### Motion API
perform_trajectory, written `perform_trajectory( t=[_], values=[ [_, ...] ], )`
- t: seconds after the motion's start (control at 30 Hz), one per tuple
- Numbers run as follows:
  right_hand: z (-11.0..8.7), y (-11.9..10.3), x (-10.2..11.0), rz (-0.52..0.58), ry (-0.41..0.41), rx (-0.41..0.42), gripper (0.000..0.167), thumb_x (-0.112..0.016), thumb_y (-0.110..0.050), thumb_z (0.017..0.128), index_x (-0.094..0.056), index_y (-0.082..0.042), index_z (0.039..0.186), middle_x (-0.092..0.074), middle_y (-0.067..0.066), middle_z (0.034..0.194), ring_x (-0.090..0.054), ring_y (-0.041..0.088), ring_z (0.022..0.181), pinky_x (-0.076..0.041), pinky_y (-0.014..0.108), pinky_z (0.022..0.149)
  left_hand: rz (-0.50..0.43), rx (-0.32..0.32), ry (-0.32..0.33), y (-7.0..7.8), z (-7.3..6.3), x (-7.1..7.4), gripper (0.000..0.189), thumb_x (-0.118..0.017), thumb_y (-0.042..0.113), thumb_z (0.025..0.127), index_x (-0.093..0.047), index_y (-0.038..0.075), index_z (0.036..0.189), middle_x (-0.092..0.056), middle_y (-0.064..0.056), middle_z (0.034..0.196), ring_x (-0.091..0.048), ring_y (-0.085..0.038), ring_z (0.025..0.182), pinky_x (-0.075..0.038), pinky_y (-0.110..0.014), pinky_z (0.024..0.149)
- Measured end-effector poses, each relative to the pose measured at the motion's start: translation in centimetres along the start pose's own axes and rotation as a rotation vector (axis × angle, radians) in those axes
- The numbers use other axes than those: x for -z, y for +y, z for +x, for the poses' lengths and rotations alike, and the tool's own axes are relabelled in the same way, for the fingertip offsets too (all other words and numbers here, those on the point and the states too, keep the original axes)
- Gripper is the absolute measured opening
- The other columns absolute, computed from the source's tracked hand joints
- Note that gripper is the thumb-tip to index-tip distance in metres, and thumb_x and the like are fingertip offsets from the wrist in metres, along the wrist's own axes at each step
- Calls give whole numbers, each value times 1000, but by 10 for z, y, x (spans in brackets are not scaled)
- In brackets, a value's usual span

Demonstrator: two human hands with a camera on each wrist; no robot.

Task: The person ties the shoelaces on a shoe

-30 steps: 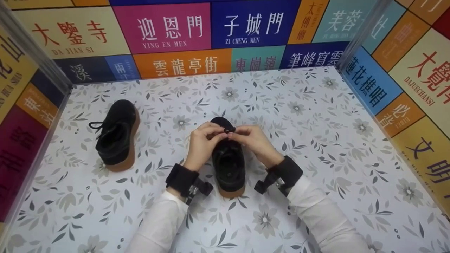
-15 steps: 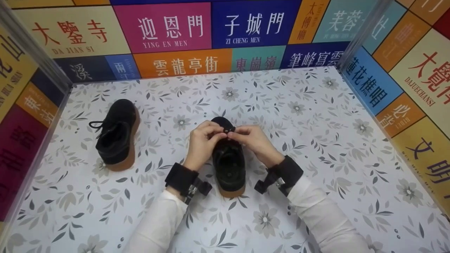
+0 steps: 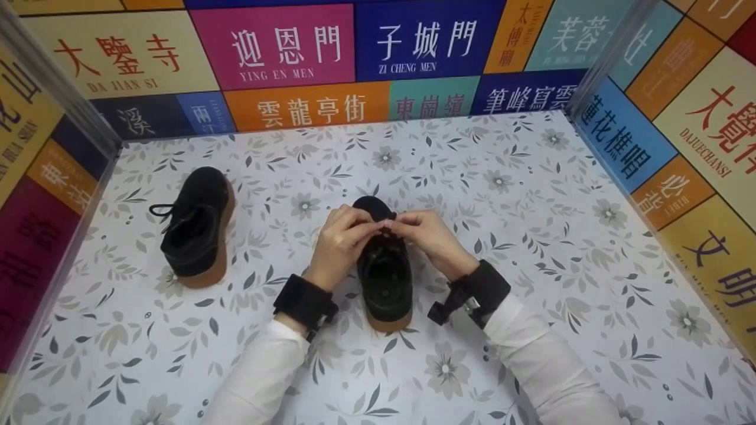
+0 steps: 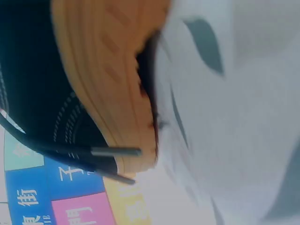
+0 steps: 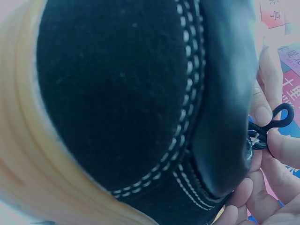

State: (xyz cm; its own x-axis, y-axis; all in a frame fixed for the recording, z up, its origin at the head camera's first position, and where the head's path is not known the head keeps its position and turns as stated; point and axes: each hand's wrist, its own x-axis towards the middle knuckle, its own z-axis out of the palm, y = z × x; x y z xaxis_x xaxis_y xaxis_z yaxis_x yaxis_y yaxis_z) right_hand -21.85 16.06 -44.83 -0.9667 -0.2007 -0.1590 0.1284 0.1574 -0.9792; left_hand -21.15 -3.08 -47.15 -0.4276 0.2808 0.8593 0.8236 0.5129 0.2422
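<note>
In the head view a black shoe [image 3: 387, 277] with a tan sole stands upright at the middle of the table, toe pointing away. Over its front, my left hand [image 3: 341, 239] and my right hand [image 3: 430, 236] meet at the fingertips, each pinching the shoelace. A small black lace loop [image 5: 284, 115] sticks out by the fingers in the right wrist view. Two lace ends [image 4: 115, 151] with stiff tips hang beside the shoe's sole [image 4: 108, 79] in the left wrist view. That view shows no fingers, and the knot area is mostly hidden by my fingertips.
A second black shoe [image 3: 201, 224], its lace looped at the side, stands to the left. The table [image 3: 502, 147] has a floral cover. Panels with coloured lettering [image 3: 283, 50] enclose its back and both sides.
My left fingertips have shifted slightly right and closer to the right ones, while my left wrist has turned a little outward. The right hand and both shoes stay nearly where they were.
</note>
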Motion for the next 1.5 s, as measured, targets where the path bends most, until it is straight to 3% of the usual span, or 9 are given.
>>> perform_trajectory(
  t=[0.5,0.7,0.9,1.03,1.2,1.33,1.5],
  values=[
    [-2,-2,1,21,-46,0,12,-73,-20,92,-77,-12,83,-71,-9,80,-60,8,79,-49,21,70,179,-364,-106,-7,-1,9,13,-69,0,88,-78,2,98,-66,-8,89,-60,-23,80,-53,-32,72],
    [-1,-2,1,21,-44,-1,12,-73,-19,92,-76,-12,81,-70,-9,78,-59,8,77,-49,22,71,239,-440,-159,-9,-3,11,19,-65,-3,89,-76,-1,105,-68,-9,95,-61,-23,87,-55,-32,79],
    [-1,-2,1,33,-32,-4,12,-74,-18,91,-76,-12,81,-70,-9,77,-59,8,75,-49,21,68,255,-449,-173,-9,-1,11,19,-66,-5,86,-75,-1,103,-69,-10,99,-62,-24,91,-56,-32,85],
    [-1,-3,0,37,-31,-11,11,-74,-18,90,-76,-11,83,-71,-8,80,-60,9,76,-49,21,68,226,-406,-194,-7,4,12,15,-67,-5,86,-75,0,98,-68,-9,98,-61,-22,90,-54,-32,82],
    [-2,-4,0,13,-30,-7,10,-75,-19,89,-77,-12,82,-70,-9,78,-59,9,76,-48,22,68,136,-263,-245,-3,12,13,10,-67,-5,86,-72,3,90,-65,-6,91,-58,-21,85,-52,-31,76],
    [-2,-5,-1,-1,-18,-18,11,-76,-19,88,-77,-14,79,-70,-9,75,-58,10,76,-48,24,69,74,-108,-287,2,20,14,4,-71,1,88,-70,5,85,-63,-4,87,-58,-20,85,-52,-30,77],
    [-3,-6,-1,-18,-12,-25,9,-77,-20,87,-78,-14,81,-70,-10,76,-59,10,78,-48,25,71,-27,174,-364,8,28,16,14,-78,9,82,-65,6,84,-63,-5,87,-59,-21,87,-54,-31,80]
  ],
)
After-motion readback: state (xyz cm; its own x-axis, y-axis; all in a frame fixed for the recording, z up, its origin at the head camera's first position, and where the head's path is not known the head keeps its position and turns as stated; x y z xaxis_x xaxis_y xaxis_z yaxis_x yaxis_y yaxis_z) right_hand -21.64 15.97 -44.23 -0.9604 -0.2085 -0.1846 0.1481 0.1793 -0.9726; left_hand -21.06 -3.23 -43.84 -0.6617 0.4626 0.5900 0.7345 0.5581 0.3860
